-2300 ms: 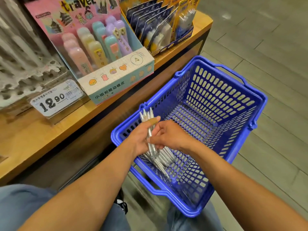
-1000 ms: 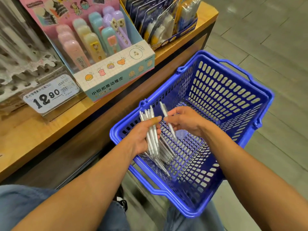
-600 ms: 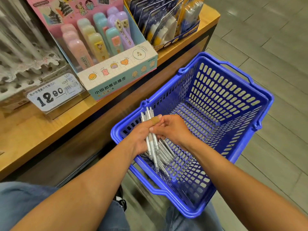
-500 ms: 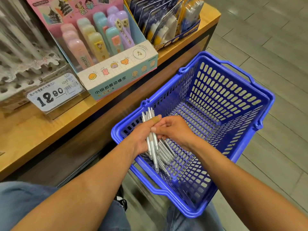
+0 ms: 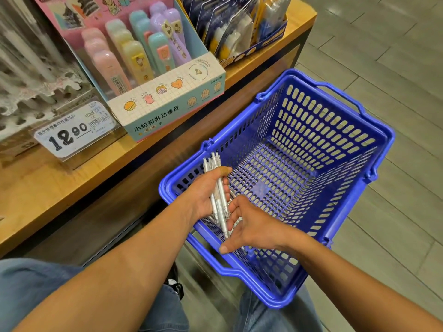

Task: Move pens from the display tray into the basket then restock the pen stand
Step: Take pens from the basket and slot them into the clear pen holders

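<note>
A blue plastic basket (image 5: 378, 149) rests against my knees below the wooden shelf. My left hand (image 5: 203, 195) is shut on a bundle of clear white pens (image 5: 219, 188), held upright over the basket's near left corner. My right hand (image 5: 251, 231) is just below the bundle with its fingers spread, reaching down to several loose pens (image 5: 236, 222) lying on the basket floor. Most of those pens are hidden by the hand. The pen stand (image 5: 28, 101), a blurred grey rack with empty holes, stands at the far left of the shelf.
A wooden shelf (image 5: 72, 188) runs along the left. On it stand a 12.90 price tag (image 5: 72, 133), a pastel eraser display box (image 5: 167, 109) and a box of packaged stationery (image 5: 239, 32). Grey floor tiles (image 5: 395, 68) lie to the right.
My right hand has dropped from beside the bundle's top to the basket's near corner and spread its fingers. The left hand still holds the bundle in much the same place.
</note>
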Demonstrator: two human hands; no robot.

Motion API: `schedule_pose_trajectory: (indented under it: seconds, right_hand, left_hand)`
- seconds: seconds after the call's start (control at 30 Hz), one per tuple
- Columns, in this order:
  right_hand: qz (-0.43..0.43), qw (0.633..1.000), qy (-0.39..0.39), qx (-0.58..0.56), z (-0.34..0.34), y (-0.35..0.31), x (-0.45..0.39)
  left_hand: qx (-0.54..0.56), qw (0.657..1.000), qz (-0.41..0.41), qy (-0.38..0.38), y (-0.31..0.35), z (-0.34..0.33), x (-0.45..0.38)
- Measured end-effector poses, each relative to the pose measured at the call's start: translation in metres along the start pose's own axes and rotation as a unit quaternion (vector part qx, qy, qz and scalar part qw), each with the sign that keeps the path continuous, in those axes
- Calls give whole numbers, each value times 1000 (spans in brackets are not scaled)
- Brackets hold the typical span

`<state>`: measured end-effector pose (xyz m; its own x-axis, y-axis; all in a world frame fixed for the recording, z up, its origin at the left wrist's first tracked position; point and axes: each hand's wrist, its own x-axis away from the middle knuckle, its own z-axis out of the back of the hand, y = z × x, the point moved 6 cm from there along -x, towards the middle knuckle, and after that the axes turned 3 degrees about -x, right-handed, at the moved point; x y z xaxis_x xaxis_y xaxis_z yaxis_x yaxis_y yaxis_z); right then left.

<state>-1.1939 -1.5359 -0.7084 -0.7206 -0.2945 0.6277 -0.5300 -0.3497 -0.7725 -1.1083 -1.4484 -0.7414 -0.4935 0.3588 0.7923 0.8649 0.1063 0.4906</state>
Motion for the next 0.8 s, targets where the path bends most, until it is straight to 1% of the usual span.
schedule_pose_trajectory:
  seconds: [0.1, 0.2, 0.3, 0.37, 0.5, 0.67, 0.73, 0.8]
  right_hand:
    - [13, 1000, 11, 10, -1, -2, 4]
    - [16, 998, 12, -56, -3, -1, 9]
    - [8, 991, 54, -121, -3, 3, 10]
    - [1, 989, 72, -131, 0, 5, 10]
    - [-3, 988, 60, -141, -8, 8, 9]
    - [-9, 967, 132, -218, -2, 12, 2]
    - [-18, 956, 145, -253, -1, 13, 0]
    - [-22, 953, 152, -262, -2, 12, 0]
  left_hand:
    - [0, 1000, 0, -3, 1, 0, 1]
    - [0, 1000, -4, -2, 1, -1, 3]
    - [-4, 1000, -9, 4, 2, -1, 3]
    - [-5, 1000, -9, 8, 2, -1, 3]
    - [-5, 1000, -8, 8, 2, -1, 4]
    - [-7, 1000, -8, 15, 2, 0, 5]
    - [-7, 1000, -4, 17, 1, 0, 5]
    - [-8, 1000, -1, 18, 1, 1, 5]
